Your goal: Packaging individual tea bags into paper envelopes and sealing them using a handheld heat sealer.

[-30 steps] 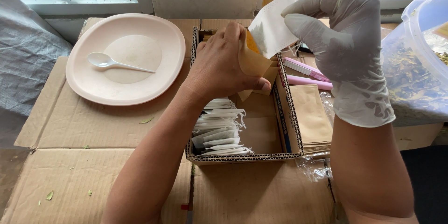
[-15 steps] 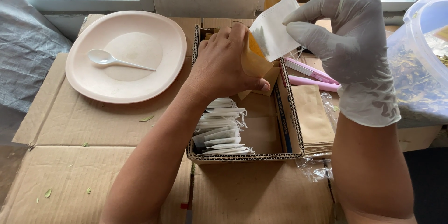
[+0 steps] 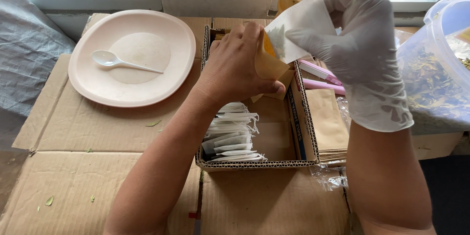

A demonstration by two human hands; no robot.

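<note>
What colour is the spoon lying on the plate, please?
White; the spoon shows clearly on the pale pink plate in the head view.

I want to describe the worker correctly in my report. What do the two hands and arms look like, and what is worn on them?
The left hand is bare: no glove, ring or watch shows. The right hand wears a thin, whitish, slightly see-through disposable glove, wrinkled, ending at the wrist in a loose cuff. Both forearms are uncovered as far as the picture shows; no sleeve is in view.
</note>
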